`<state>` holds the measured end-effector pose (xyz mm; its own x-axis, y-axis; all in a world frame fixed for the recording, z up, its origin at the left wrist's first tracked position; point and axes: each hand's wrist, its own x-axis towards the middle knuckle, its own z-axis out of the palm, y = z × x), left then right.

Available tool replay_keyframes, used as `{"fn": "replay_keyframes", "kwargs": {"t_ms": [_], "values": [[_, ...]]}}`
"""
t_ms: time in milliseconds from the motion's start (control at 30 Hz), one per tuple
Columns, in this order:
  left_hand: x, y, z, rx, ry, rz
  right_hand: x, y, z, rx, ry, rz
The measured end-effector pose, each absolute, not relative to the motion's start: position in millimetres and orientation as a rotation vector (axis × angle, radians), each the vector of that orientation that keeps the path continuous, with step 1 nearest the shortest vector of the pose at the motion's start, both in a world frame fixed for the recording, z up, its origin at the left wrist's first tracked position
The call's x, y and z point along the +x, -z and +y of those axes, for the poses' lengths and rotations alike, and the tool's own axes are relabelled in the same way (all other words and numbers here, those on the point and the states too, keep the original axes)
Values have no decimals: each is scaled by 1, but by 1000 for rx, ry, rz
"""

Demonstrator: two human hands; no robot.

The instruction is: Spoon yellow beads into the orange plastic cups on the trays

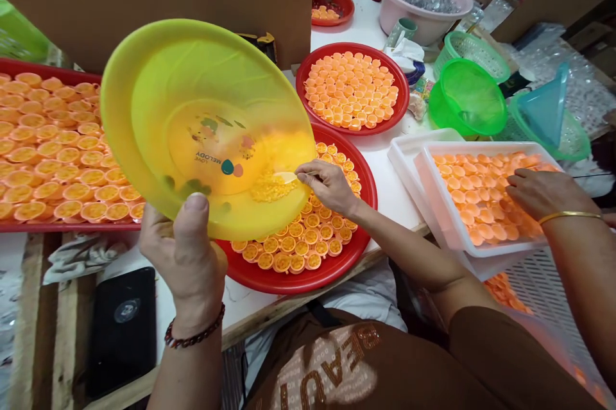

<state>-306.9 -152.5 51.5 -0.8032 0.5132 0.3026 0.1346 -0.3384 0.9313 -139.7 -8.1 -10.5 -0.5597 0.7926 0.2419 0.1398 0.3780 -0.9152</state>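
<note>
The yellow basin (158, 79) lies at about eleven o'clock from the wearer, lifted and tipped so that its inside faces the eyes; its oval outline runs long from ten to four o'clock. The left hand (185, 256) grips its lower edge near half past six, thumb inside the wall and fingers hidden behind. Over the basin's four o'clock edge, the right hand (330, 185) is closed in a pinch on a small pale spoon (285, 177), whose bowl points to nine o'clock, at a heap of yellow bits (267, 190). The right hand is thus the nearer to the heap. The basin looks thin, smooth and translucent, lime at the rim and amber in the middle, with "LOVE MELODY" printed there. Beyond its lower right edge, a round red tray (301, 286) of orange cups (312, 261) sits on the desk (391, 195); farther off, at two o'clock, stands a second red tray (353, 132).
</note>
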Motion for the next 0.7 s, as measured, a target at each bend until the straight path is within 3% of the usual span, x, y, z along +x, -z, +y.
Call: {"fn": "replay_keyframes", "kwargs": {"t_ms": [200,333,533,700], "values": [[-301,-38,-154,966,-2217,1673,-157,11,-52,-984,-2006,-1293],[-301,-34,-161,921,-2258,1668,-156,5,-47,-989,-2149,-1122],[-309,-36,-164,827,-2326,1688,-140,-4,-20,-982,-1743,-1498],[-309,-49,-162,832,-2181,1707,-143,-18,5,-858,-1047,-2053]]}}
